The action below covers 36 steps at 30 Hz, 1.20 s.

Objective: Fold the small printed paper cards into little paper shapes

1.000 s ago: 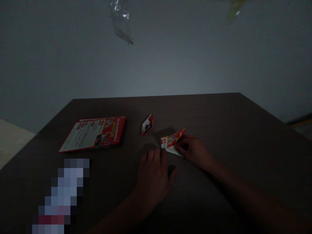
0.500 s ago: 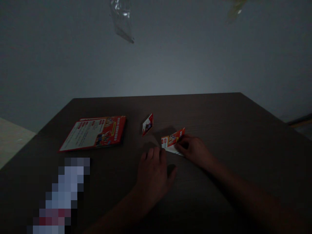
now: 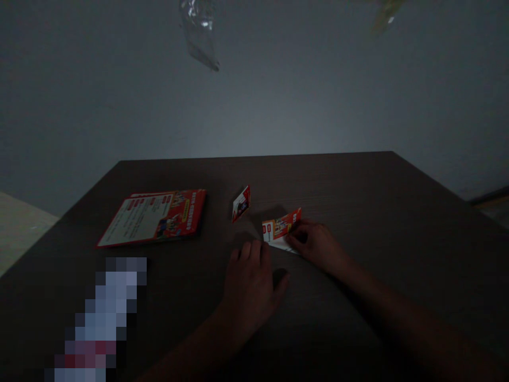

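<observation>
My right hand point(image 3: 320, 244) pinches the right side of a small folded leaflet point(image 3: 281, 226) between thumb and fingers. The leaflet's red, orange and white printed flap stands tilted above a white lower layer on the table. Beside it, to the left and nearer to me, my left hand point(image 3: 250, 281) rests palm down with nothing visible in it. Its thumb is spread away from the bent fingers, whose tips lie close to the leaflet's left corner; whether they touch it I cannot tell. A small red and white folded paper point(image 3: 241, 204) stands a little beyond my left hand.
To the left lies a stack of red and white printed leaflets point(image 3: 159, 217) on the dark wooden table point(image 3: 338, 180). A blurred-out pale object point(image 3: 101, 318) is at the lower left. Against the grey wall point(image 3: 278, 95) hangs a clear plastic bag point(image 3: 201, 37).
The leaflet's raised flap has shifted very slightly at its left edge. Both hands remain in nearly the same places, the right one still pinching the leaflet.
</observation>
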{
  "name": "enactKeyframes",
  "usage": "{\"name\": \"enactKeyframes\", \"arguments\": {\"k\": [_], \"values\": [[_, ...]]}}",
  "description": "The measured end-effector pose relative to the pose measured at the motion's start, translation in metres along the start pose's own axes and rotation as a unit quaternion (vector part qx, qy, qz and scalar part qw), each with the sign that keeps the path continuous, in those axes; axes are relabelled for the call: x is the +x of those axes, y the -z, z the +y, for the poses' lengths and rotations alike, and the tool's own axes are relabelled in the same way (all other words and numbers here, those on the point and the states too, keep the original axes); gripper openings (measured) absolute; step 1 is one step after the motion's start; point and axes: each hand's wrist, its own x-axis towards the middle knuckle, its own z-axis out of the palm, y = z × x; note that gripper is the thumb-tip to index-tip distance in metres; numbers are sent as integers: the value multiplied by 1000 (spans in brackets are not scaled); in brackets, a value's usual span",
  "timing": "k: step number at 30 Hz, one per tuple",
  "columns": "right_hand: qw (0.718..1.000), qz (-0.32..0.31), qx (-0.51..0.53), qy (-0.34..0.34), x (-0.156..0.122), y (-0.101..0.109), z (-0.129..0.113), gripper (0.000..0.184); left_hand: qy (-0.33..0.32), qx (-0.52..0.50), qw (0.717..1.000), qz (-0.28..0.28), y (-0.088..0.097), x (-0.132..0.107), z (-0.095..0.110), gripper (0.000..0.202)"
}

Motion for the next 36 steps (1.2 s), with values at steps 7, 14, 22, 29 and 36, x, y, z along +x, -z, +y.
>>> {"name": "enactKeyframes", "arguments": {"k": [7,14,22,29,36], "values": [[1000,0,12,-8,0,-1,2,16,0,7,1000,-14,2,1,0,45],[1000,-1,9,-4,1,1,-2,17,-6,9,1000,-6,1,0,-1,46],[1000,-5,1,-9,2,1,-2,17,0,6,1000,-3,1,1,0,46],[1000,-2,5,-10,1,1,-2,16,-3,5,1000,-6,1,1,0,47],[1000,3,7,-13,1,-2,1,17,-4,4,1000,-11,3,0,0,44]]}}
